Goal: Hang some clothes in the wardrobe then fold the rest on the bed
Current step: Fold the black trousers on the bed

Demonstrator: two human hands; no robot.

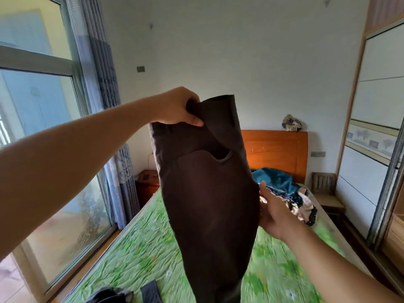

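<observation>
A pair of dark brown trousers [207, 193] hangs upright in front of me over the bed [135, 254]. My left hand [177, 106] grips the waistband at the top left. My right hand [273, 213] touches the right edge of the trousers lower down, fingers spread against the cloth; whether it grips the fabric is unclear. A heap of clothes [288, 193], blue and patterned, lies on the far right of the bed near the headboard. The wardrobe [376, 132] with sliding white doors stands along the right wall.
The bed has a green floral sheet and an orange wooden headboard [277, 149]. Dark items [122, 294] lie at the bed's near edge. A bedside cabinet [146, 184] and a large window with curtains [109, 119] are at left. A wooden chair [325, 193] stands by the wardrobe.
</observation>
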